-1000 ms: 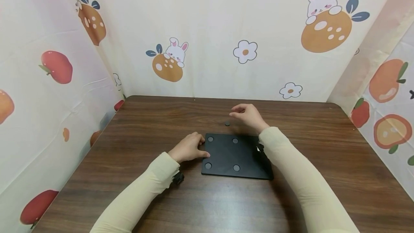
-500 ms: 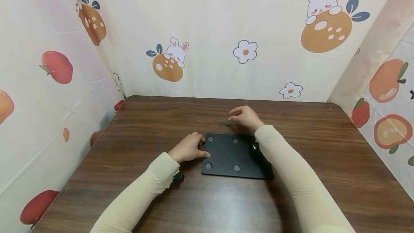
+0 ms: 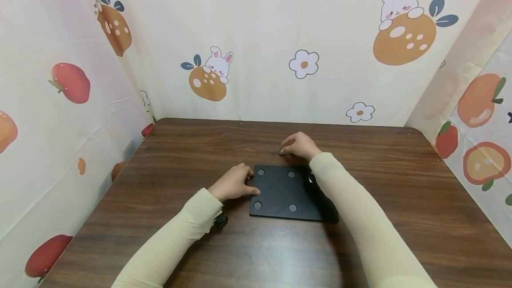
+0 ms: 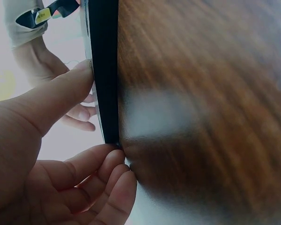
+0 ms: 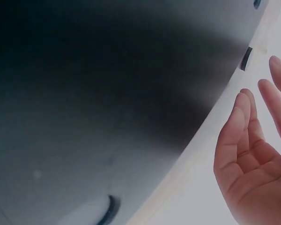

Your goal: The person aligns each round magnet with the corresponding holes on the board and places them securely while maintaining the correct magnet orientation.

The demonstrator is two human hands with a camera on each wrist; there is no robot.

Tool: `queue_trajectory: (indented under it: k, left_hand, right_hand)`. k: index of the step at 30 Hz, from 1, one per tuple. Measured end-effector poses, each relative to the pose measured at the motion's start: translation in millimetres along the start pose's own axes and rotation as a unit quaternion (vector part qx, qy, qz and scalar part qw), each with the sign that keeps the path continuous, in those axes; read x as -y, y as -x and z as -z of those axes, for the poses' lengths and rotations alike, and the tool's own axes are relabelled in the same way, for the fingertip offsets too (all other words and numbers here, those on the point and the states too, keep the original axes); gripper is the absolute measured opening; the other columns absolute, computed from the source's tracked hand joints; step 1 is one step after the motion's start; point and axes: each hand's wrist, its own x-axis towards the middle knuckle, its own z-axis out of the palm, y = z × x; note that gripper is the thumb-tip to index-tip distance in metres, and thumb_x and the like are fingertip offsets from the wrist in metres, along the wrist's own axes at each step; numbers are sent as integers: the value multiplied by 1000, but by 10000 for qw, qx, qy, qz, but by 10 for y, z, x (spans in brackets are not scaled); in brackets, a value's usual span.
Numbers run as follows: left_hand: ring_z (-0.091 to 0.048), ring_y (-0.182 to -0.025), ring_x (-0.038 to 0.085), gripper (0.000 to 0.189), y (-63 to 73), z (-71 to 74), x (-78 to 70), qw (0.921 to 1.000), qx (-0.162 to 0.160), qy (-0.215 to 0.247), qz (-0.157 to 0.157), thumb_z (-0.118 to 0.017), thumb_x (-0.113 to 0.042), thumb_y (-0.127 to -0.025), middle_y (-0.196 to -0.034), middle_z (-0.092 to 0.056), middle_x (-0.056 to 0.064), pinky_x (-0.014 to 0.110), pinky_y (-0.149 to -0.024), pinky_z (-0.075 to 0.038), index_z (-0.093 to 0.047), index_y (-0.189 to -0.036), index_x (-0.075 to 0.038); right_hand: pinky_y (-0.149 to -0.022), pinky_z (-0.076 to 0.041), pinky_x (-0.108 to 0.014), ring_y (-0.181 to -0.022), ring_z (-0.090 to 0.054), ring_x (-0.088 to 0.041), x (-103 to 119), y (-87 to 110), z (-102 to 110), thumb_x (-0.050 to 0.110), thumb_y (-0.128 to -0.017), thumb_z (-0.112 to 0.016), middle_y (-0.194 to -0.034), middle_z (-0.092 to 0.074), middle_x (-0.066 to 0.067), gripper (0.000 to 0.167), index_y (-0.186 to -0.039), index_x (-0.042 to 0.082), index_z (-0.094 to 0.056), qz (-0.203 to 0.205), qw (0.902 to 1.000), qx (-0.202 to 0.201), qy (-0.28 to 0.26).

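Note:
A flat black board (image 3: 276, 190) lies on the table with grey round recesses, such as the one at its front left (image 3: 258, 205). My left hand (image 3: 235, 183) is at its left edge, the thumb on top and the curled fingers against the side, as the left wrist view also shows. Behind the board lies a small dark disc (image 3: 281, 153), seen edge-on as a dark disc (image 5: 246, 59) in the right wrist view. My right hand (image 3: 301, 146) reaches over the back of the board, fingertips close above the disc, thumb and fingers apart. The right forearm hides the board's right part.
The brown wooden table (image 3: 192, 146) extends all round the board. A pale curtain (image 3: 260, 21) printed with rabbits, fruit and flowers stands behind the table's back edge and along both sides. A black wrist device (image 3: 220, 220) hangs under the left cuff.
My right hand has moved slightly left and down, bringing its fingertips to the small disc. The left hand and the board have stayed in place.

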Motion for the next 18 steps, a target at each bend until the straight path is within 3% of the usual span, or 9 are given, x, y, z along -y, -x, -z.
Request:
queue_trajectory:
  k: [6,12,18]
  left_hand:
    - [-57,-102,23,56,1,1,0,10000,28,14,16,-82,-37,-80,-114,-60,10,38,-91,-50,-63,-120,-2]
    - [-57,-101,23,56,8,8,-4,10000,20,6,-12,-82,-37,-80,-113,-60,10,38,-90,-50,-63,-119,-2]
    - [-57,-101,23,56,9,13,-8,10000,15,-12,-14,-82,-37,-80,-113,-60,10,38,-91,-50,-63,-119,-2]
  right_hand:
    - [-103,-46,-48,-126,-54,-31,46,11,-12,20,-88,-73,-129,-65,-12,25,-111,11,-75,-111,9999,45,45]
    - [-96,-50,-45,-119,-58,-31,67,-4,-28,16,-87,-74,-127,-66,-12,24,-110,11,-76,-169,9996,119,178]
    - [-97,-49,-46,-117,-58,-31,109,0,-45,14,-87,-74,-124,-66,-12,23,-108,9,-76,-205,9988,113,422]
